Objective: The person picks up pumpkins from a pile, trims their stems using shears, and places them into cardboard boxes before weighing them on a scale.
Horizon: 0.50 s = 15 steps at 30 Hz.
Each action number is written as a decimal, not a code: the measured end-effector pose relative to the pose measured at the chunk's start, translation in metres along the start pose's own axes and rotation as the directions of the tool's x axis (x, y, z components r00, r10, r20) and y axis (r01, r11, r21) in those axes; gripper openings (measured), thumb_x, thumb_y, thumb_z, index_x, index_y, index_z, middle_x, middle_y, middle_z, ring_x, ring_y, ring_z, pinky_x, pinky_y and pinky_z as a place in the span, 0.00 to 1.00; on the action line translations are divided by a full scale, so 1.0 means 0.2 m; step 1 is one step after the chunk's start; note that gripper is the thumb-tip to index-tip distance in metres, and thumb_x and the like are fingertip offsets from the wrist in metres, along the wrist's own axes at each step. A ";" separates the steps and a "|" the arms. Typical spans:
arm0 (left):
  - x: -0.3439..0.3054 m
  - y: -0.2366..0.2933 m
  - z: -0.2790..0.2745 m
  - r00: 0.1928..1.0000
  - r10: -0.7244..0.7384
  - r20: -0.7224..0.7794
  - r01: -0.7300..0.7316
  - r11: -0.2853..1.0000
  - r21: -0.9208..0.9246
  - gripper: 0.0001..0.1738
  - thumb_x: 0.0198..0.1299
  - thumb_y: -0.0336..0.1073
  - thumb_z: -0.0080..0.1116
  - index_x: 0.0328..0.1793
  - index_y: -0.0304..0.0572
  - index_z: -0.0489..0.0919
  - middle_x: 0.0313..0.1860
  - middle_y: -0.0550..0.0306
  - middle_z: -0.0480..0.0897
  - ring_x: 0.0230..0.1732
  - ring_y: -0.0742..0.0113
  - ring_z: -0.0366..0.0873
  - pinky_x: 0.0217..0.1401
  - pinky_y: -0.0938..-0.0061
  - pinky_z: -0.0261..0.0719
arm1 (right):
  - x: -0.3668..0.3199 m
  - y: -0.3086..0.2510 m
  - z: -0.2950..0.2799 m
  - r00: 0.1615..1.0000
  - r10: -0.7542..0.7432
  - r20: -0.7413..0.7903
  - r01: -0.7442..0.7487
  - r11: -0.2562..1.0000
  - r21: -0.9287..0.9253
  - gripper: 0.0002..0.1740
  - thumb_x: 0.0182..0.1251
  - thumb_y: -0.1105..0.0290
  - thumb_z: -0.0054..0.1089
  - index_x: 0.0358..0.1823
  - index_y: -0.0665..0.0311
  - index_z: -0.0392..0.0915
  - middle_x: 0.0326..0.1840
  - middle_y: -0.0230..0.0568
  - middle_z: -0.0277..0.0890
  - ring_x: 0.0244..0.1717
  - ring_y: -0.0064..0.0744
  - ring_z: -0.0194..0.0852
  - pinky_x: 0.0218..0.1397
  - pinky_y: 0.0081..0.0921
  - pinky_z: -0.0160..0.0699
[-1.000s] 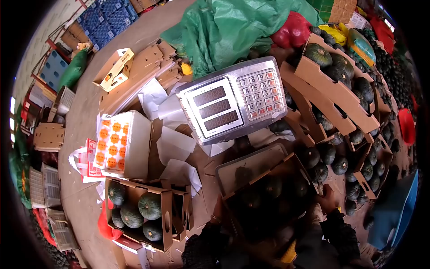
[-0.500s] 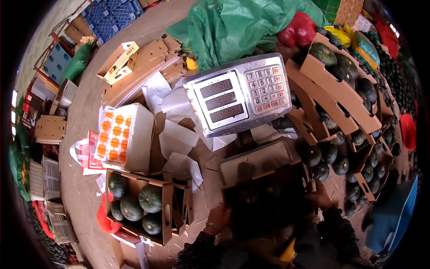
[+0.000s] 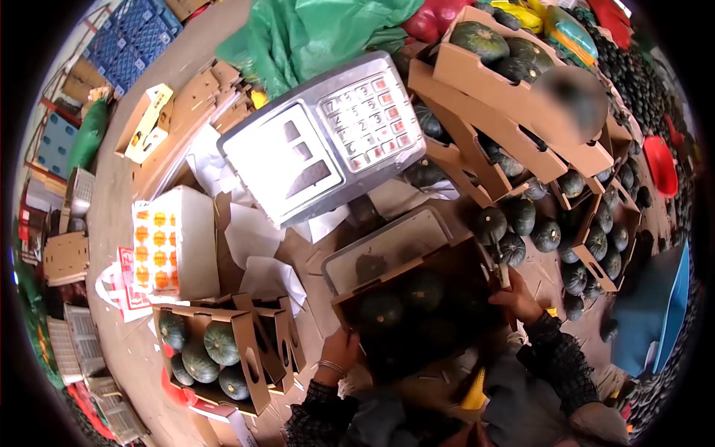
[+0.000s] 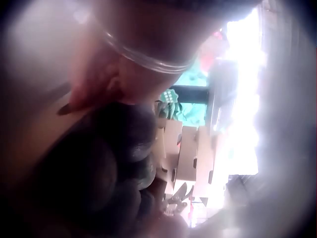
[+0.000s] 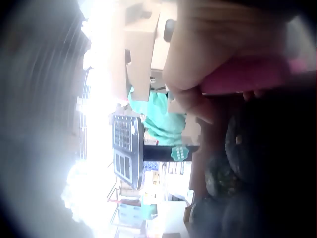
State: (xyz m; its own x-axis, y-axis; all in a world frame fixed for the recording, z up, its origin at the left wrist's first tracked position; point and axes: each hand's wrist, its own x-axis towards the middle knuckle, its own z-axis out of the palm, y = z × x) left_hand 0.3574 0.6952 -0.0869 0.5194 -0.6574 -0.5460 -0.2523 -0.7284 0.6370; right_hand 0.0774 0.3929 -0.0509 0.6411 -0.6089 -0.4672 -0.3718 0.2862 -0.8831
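A brown cardboard box (image 3: pixel 356 293) with several dark green squashes (image 3: pixel 381 308) in it lies in shadow in front of me. My left hand (image 3: pixel 341 356), with a bracelet at the wrist, grips the box's left side. In the left wrist view its fingers are at the edge, close over the squashes (image 4: pixel 131 131). The right hand (image 3: pixel 519 298) holds the opposite side, thumb toward the rim. Under its palm, the right wrist view shows a smooth pink object (image 5: pixel 247 75), partly hidden. Just beyond the box stand the scale's platform (image 3: pixel 387 252) and its keypad display head (image 3: pixel 320 141).
Another box of squashes (image 3: pixel 253 365) stands at left, near a white foam box (image 3: pixel 197 242). Stacked squash boxes (image 3: pixel 495 123) and loose squashes (image 3: pixel 546 235) are at right, with a blue bin (image 3: pixel 652 313). Green sheeting (image 3: pixel 305 45) lies behind the scale.
The head view has shifted, so the scene sits farther left and higher. The scale's display now looks washed out. Both hands remain at the box's sides, and the right one shows more clearly.
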 end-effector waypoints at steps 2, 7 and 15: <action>0.03 0.14 -0.12 0.994 -0.076 0.074 0.053 0.959 0.277 0.20 0.65 0.48 0.56 0.46 0.35 0.77 0.36 0.36 0.82 0.42 0.36 0.80 0.46 0.49 0.76 | 0.01 -0.02 0.00 1.000 -0.009 0.013 0.010 0.998 -0.064 0.30 0.45 0.75 0.71 0.53 0.65 0.69 0.43 0.34 0.73 0.45 0.27 0.71 0.49 0.25 0.72; 0.06 0.75 -0.36 0.869 0.461 -0.183 -0.127 0.563 0.816 0.36 0.53 0.55 0.65 0.63 0.38 0.74 0.66 0.42 0.74 0.69 0.47 0.67 0.68 0.50 0.65 | 0.00 0.08 -0.07 0.992 -0.122 -0.043 0.123 0.992 0.034 0.34 0.47 0.76 0.71 0.58 0.66 0.68 0.47 0.37 0.75 0.49 0.29 0.72 0.49 0.26 0.75; 0.65 1.74 -0.26 0.706 0.708 0.029 0.136 -0.176 0.975 0.27 0.64 0.44 0.51 0.67 0.42 0.76 0.69 0.48 0.71 0.75 0.50 0.58 0.79 0.40 0.41 | -0.10 0.04 -0.27 0.986 -0.095 -0.139 0.137 0.933 0.332 0.35 0.44 0.87 0.62 0.59 0.63 0.68 0.61 0.40 0.71 0.61 0.36 0.68 0.57 0.30 0.75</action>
State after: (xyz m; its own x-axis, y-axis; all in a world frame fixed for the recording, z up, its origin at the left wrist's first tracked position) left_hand 0.3789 0.3673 0.0916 0.1642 -0.9852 0.0495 -0.6814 -0.1495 -0.7164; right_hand 0.0244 0.3673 -0.0469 0.5738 -0.7303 -0.3707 -0.0360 0.4297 -0.9022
